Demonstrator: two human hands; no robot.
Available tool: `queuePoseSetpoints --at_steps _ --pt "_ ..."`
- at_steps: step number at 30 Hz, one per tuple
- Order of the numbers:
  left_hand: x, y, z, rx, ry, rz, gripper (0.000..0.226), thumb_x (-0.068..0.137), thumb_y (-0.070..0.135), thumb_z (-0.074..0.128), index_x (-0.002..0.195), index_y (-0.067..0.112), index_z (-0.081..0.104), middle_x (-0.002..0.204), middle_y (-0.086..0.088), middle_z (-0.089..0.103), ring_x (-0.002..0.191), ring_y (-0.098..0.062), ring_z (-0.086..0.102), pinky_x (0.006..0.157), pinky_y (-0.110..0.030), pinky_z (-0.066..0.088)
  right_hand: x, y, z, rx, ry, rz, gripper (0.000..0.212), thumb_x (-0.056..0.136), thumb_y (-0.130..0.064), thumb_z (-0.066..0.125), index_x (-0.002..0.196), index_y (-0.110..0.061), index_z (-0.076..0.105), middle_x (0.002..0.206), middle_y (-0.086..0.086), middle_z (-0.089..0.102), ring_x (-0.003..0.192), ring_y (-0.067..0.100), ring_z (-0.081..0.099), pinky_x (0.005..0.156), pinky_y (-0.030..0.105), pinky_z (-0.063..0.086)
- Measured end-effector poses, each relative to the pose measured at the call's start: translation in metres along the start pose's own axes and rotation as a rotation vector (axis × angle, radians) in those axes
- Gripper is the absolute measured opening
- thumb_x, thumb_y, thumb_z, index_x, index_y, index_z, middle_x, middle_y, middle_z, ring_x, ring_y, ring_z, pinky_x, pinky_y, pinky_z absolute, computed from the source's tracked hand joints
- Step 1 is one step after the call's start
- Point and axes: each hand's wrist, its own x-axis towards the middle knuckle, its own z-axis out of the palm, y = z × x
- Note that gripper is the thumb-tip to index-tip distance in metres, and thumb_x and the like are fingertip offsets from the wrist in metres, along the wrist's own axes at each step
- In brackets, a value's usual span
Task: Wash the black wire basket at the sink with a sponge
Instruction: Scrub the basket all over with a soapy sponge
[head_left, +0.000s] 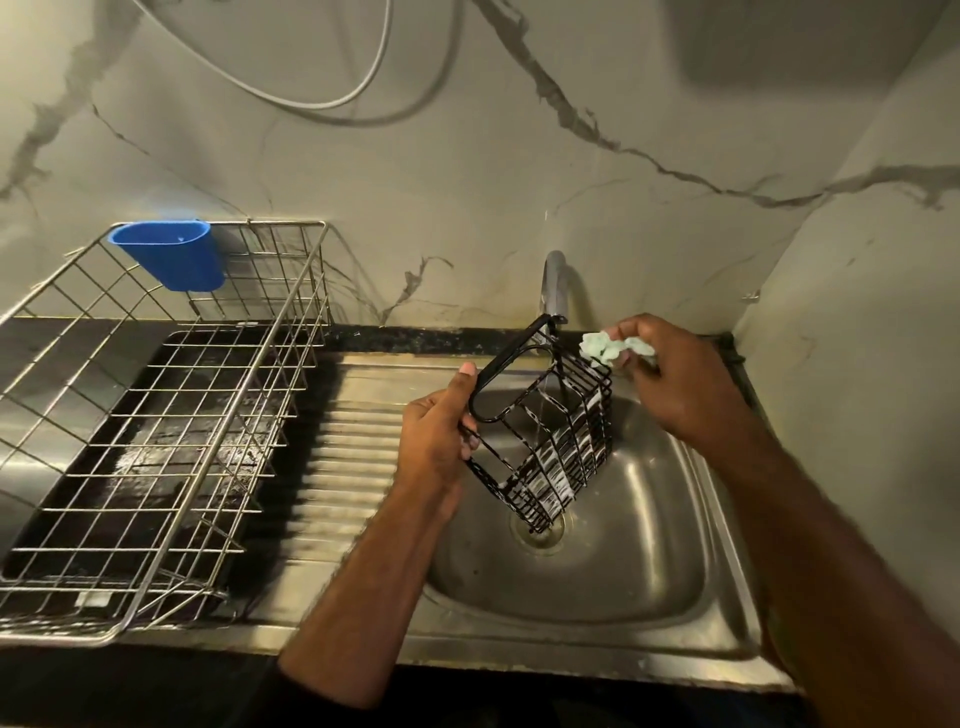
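My left hand (441, 431) grips the black wire basket (550, 441) by its rim and holds it tilted over the steel sink (649, 571), above the drain. Soap foam clings to the basket's lower wires. A thin stream of water from the tap (555, 283) runs down through the basket. My right hand (675, 379) pinches a pale green sponge (602, 349) against the basket's upper right corner.
A steel wire dish rack (156, 415) stands on the left counter, with a blue plastic cup (171, 252) hung on its back rail. The ribbed drainboard (353, 452) lies between rack and sink. Marble walls close the back and right side.
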Motion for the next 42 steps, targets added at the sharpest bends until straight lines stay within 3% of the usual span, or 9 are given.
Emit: queuePoseSetpoints --at_steps 3,10,14,17,26,30,34,37,42 --pt "0.002 -0.003 -0.001 -0.002 -0.038 0.000 0.054 0.092 0.040 0.070 0.047 0.018 0.051 0.040 0.004 0.045 0.034 -0.009 0.034 0.034 -0.017 0.028 -0.003 0.005 0.012 0.266 -0.061 0.132 0.017 0.098 -0.020 0.058 0.112 -0.028 0.060 0.109 0.000 0.071 0.093 0.016 0.070 0.088 0.040 0.055" --pt "0.008 0.004 -0.009 0.275 -0.219 0.001 0.045 0.099 0.048 0.058 0.075 0.010 0.067 0.059 -0.004 0.064 0.052 -0.019 0.059 0.054 -0.024 0.048 -0.013 -0.012 0.020 0.714 -0.115 0.312 0.020 0.097 -0.008 0.058 0.107 -0.025 0.062 0.101 0.008 0.071 0.080 0.008 0.070 0.061 0.018 0.053" --pt "0.011 0.001 -0.006 0.427 -0.269 0.007 0.061 0.099 0.062 0.047 0.088 0.008 0.074 0.072 -0.011 0.072 0.064 -0.023 0.066 0.071 -0.037 0.058 -0.029 -0.024 0.028 0.479 -0.200 0.227 0.021 0.096 -0.011 0.060 0.108 -0.029 0.063 0.097 -0.005 0.071 0.082 0.005 0.070 0.068 0.021 0.057" --pt "0.009 -0.003 0.004 0.433 -0.230 0.042 0.060 0.102 0.056 0.047 0.094 0.002 0.072 0.064 -0.006 0.065 0.047 -0.015 0.055 0.050 -0.029 0.050 -0.039 -0.034 0.038 0.264 -0.289 0.119 0.022 0.096 -0.017 0.060 0.110 -0.033 0.060 0.093 -0.013 0.072 0.079 0.004 0.069 0.062 0.022 0.053" --pt "0.006 -0.010 -0.002 0.341 -0.062 0.231 0.046 0.099 0.027 0.063 0.058 0.010 0.052 0.047 -0.007 0.035 0.038 -0.014 0.028 0.040 -0.021 0.028 -0.036 -0.031 0.027 -0.008 -0.019 -0.026 0.029 0.092 -0.012 0.065 0.116 -0.028 0.069 0.099 -0.008 0.069 0.066 -0.008 0.055 0.053 0.002 0.041" --pt "0.005 -0.011 0.002 0.286 -0.017 0.232 0.055 0.097 0.019 0.066 0.047 0.023 0.043 0.043 0.004 0.032 0.039 -0.013 0.025 0.041 -0.022 0.029 -0.034 -0.033 0.024 -0.076 -0.125 0.009 0.029 0.093 -0.010 0.064 0.116 -0.027 0.070 0.103 -0.002 0.073 0.051 -0.002 0.051 0.044 0.007 0.040" --pt "0.006 -0.015 0.004 0.225 -0.060 0.236 0.048 0.095 0.028 0.067 0.051 0.019 0.052 0.045 -0.008 0.040 0.043 -0.016 0.033 0.046 -0.028 0.035 -0.045 -0.060 0.028 0.061 -0.151 -0.119 0.034 0.090 -0.005 0.065 0.115 -0.027 0.071 0.103 -0.011 0.070 0.067 -0.028 0.050 0.060 -0.004 0.036" --pt "0.000 -0.013 0.005 0.141 -0.108 0.226 0.046 0.093 0.042 0.066 0.067 0.004 0.067 0.063 -0.036 0.051 0.058 -0.031 0.049 0.059 -0.045 0.043 -0.052 -0.074 0.029 0.095 -0.220 -0.296 0.044 0.086 0.004 0.066 0.116 -0.027 0.072 0.115 -0.014 0.069 0.086 -0.021 0.056 0.079 -0.003 0.039" --pt "0.000 -0.003 0.000 0.051 0.086 0.118 0.032 0.097 0.026 0.067 0.072 0.020 0.048 0.050 0.009 0.045 0.053 -0.016 0.037 0.054 -0.032 0.035 -0.031 -0.029 0.027 -0.048 -0.146 -0.230 0.040 0.093 0.007 0.054 0.114 -0.021 0.072 0.120 -0.011 0.066 0.101 0.000 0.059 0.091 -0.001 0.037"
